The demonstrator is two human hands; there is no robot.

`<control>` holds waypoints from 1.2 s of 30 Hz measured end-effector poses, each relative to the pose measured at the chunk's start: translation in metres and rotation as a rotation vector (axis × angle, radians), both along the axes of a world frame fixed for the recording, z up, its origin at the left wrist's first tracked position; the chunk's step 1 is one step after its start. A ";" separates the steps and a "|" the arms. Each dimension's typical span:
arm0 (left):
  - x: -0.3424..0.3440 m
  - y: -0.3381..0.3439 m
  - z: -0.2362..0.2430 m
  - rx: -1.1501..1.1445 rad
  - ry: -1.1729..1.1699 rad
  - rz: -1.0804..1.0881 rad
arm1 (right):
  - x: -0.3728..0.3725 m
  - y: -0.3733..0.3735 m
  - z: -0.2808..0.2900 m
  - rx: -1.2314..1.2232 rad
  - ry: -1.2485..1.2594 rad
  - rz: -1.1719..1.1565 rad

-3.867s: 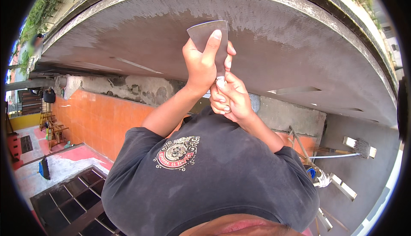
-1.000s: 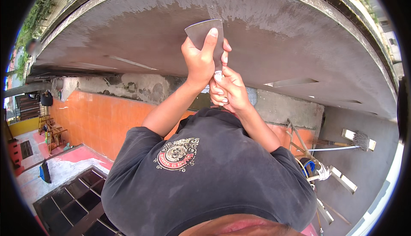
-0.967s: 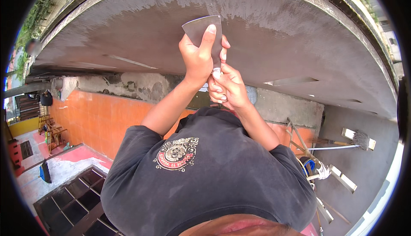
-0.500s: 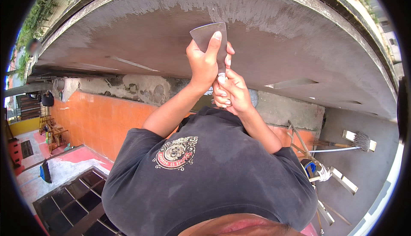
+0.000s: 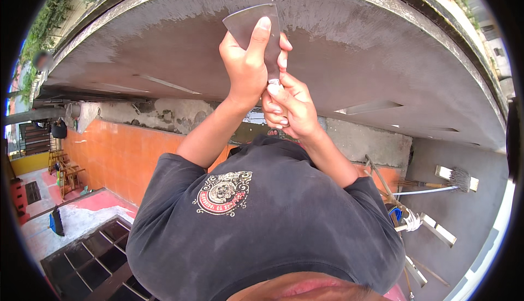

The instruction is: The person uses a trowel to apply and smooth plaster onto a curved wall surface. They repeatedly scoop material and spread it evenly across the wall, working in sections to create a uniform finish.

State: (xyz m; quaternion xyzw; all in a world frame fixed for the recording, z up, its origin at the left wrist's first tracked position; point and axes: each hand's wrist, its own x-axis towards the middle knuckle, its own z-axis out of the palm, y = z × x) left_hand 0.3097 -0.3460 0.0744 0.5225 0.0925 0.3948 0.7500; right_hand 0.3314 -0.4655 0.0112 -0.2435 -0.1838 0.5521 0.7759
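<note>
A wide metal scraper [image 5: 245, 19] points away from me toward the grey plastered wall [image 5: 349, 55]. My left hand [image 5: 245, 69] grips its blade, thumb laid flat along the near face, with fingertips showing past the right edge. Below it, my right hand [image 5: 295, 107] is closed around the handle, which its fingers mostly hide. The blade's broad edge overlaps the rough, streaked band of plaster near the wall's top; whether it touches the wall I cannot tell.
Orange tiled floor [image 5: 125, 148] lies beneath, with a concrete strip [image 5: 371, 137] along the wall's foot. To the right are a bristle broom [image 5: 461, 179] and wooden poles [image 5: 382, 178]. Wooden chairs [image 5: 66, 170] and a dark window grille [image 5: 90, 263] lie at the left.
Both hands have moved the scraper farther up the wall and slightly left. The grip looks the same.
</note>
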 end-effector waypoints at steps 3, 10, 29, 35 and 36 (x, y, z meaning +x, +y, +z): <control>-0.002 -0.004 -0.004 -0.117 0.238 0.024 | -0.004 -0.001 -0.001 0.120 0.036 0.030; -0.003 0.001 -0.011 -0.015 0.080 0.013 | -0.006 -0.002 -0.008 0.023 0.041 0.030; -0.006 0.001 -0.016 -0.042 0.096 -0.018 | -0.011 -0.002 -0.010 -0.010 0.063 0.001; -0.007 0.002 -0.010 -0.050 0.075 -0.030 | -0.009 -0.001 -0.005 0.019 0.083 0.036; -0.008 0.001 -0.011 -0.067 0.164 -0.033 | -0.011 -0.002 -0.006 0.071 0.089 0.058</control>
